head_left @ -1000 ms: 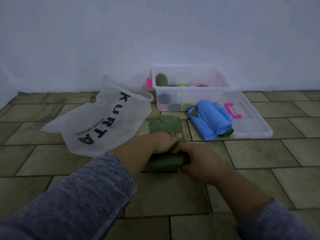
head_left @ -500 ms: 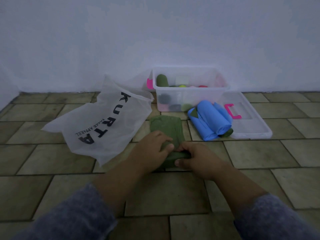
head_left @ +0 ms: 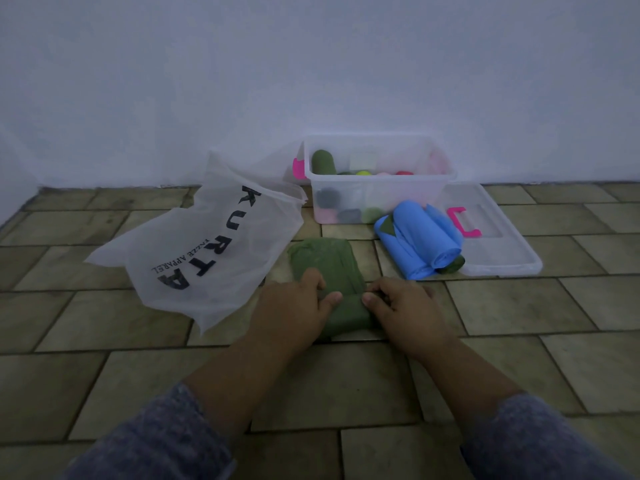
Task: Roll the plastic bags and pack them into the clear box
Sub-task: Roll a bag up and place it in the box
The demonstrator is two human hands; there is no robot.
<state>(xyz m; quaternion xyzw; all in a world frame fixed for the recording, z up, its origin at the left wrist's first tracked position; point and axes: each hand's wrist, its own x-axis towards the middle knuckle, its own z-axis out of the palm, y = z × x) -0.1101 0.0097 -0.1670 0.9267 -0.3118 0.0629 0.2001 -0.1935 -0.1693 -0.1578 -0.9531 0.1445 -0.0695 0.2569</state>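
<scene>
2 hands work low on the tiled floor point(head_left: 104, 386), close to the camera. The left hand point(head_left: 294, 308) and the right hand point(head_left: 403, 306) sit side by side on 1 green bag point(head_left: 325, 261). Both hands curl their fingers over the rolled-up near end and grip it. I think they hold it at both ends so the roll comes out tight and straight. The far part of the green bag lies flat on the floor, not yet rolled.

Just to the left lies 1 white bag point(head_left: 207, 247) with black letters. It is spread flat and is likely waiting its turn.

A little farther, on the right, are 2 blue rolls point(head_left: 426, 237). 1 dark green roll point(head_left: 453, 264) peeks out under them. They lie just in front of the box, probably ready to go in.

By the wall stands 1 clear box point(head_left: 381, 192), open on top. The rolled bags inside overlap, so I cannot count them. Its 1 lid point(head_left: 502, 251) lies flat on the right, off so rolls can drop in. 2 pink handles show, 1 on the lid point(head_left: 464, 221) and 1 at the box's left end point(head_left: 298, 168).
</scene>
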